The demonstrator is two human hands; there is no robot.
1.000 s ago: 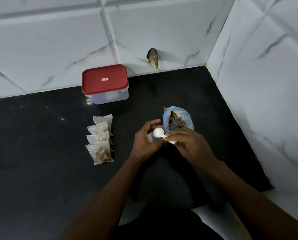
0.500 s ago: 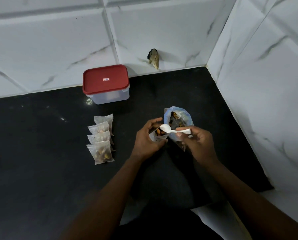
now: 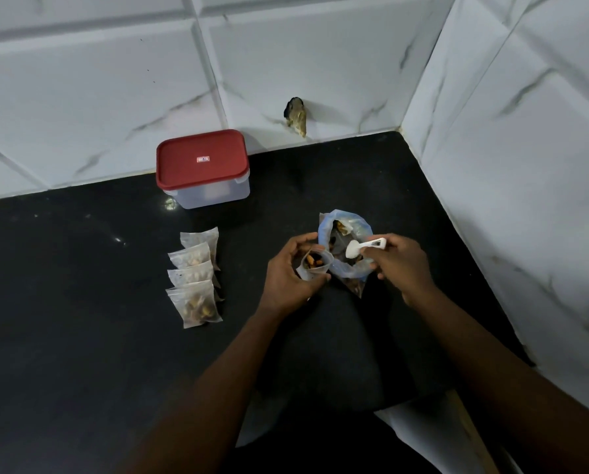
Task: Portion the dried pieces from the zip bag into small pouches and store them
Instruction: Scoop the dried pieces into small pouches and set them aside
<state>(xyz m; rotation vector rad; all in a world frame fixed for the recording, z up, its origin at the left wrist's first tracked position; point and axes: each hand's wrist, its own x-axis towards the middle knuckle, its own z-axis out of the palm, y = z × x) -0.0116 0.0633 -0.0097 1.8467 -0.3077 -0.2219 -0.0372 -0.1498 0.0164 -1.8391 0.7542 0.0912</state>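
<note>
— Hands first: what does each one hold?

— Left hand (image 3: 286,278) is curled round a small pouch (image 3: 326,262), keeping it upright with its mouth spread open. Orange and dark dried pieces (image 3: 312,261) show inside. Right hand (image 3: 399,265) pinches the handle of a white spoon (image 3: 366,246).

— Where is the spoon's bowl?

— Over the open mouth of the zip bag (image 3: 361,227), tipped down into it. Whether it carries anything I cannot tell.

— And the zip bag itself?

— It stands on the black table (image 3: 81,302), bluish and clear, just beyond the two hands, with the small pouch right beside its left edge. More dried pieces lie in it.

— Any pouches already filled?

— Four filled pouches (image 3: 194,278) lie flat on the table in an overlapping row, well to the left of the left hand. Each has pale and brown pieces inside.

— What about storage?

— A clear container (image 3: 214,195) with its red lid (image 3: 202,160) on sits at the back of the table, against the tiled wall (image 3: 81,97), beyond the row of pouches. A brown lump (image 3: 296,116) sticks out of that wall further right.
</note>
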